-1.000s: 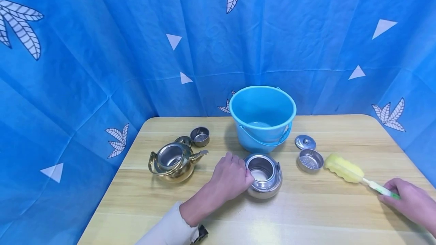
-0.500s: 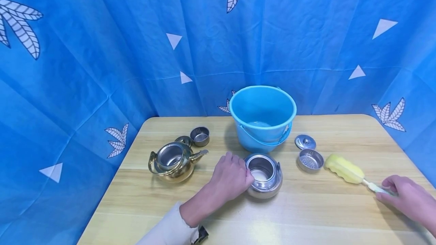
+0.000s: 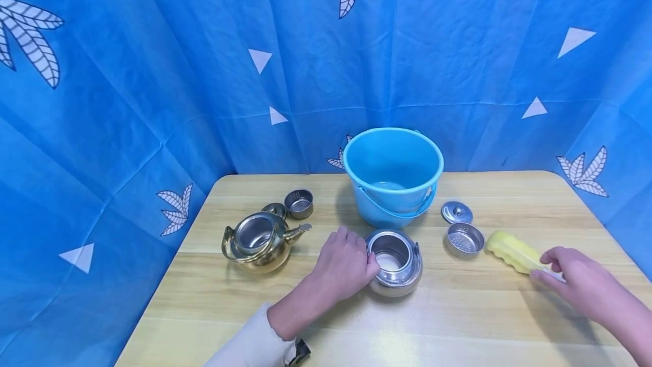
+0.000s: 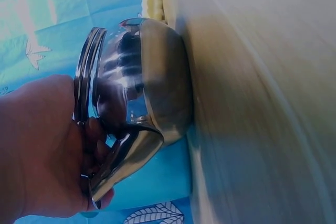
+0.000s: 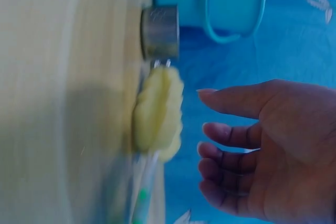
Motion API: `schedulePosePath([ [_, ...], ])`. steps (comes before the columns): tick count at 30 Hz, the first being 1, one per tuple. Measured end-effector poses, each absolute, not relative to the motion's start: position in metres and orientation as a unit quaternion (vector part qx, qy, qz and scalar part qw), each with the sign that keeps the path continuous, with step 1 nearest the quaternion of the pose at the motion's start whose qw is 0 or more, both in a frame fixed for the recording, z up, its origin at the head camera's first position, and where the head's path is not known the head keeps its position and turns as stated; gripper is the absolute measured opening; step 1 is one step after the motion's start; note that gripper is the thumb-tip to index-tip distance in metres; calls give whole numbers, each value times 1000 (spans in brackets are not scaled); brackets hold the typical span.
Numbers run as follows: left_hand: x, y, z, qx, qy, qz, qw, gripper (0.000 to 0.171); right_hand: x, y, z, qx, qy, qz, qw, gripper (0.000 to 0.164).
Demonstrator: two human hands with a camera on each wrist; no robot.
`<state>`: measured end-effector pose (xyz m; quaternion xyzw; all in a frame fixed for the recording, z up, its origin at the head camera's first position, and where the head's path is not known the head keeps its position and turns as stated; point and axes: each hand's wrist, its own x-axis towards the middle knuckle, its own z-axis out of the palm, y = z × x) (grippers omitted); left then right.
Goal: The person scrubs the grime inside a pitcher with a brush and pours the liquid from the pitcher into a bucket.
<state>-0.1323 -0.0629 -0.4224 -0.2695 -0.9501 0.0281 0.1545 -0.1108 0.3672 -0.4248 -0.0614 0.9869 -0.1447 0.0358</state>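
Observation:
My left hand grips a lidless silver teapot that stands upright mid-table. In the left wrist view, its fingers curl about the spout beside the folded handle. My right hand hovers over a yellow sponge bottle brush lying on the table. The right wrist view shows its thumb and loosely bent fingers apart from the brush, holding nothing. The brush's white and green handle is mostly behind the hand in the head view.
A light blue bucket stands behind the teapot. To the right are a silver lid and a strainer cup. At left sit a gold teapot, its lid and another strainer. Blue curtain surrounds the table.
My right hand has let go of the brush's handle, lifted, and moved left toward the sponge head. The left hand and silver teapot have stayed in place.

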Motion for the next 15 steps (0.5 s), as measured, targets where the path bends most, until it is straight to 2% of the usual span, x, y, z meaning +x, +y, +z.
schedulePosePath([
  [4,-132,-63,-421,-270,-950,24,154,37,-111,346,-417,-82,985,-152,18,45],
  [10,-132,-64,-421,-268,-952,10,149,38,-112,316,-405,-103,980,-170,22,46],
  [15,-132,-65,-421,-262,-957,-5,127,39,-114,293,-400,-128,975,-183,11,44],
])
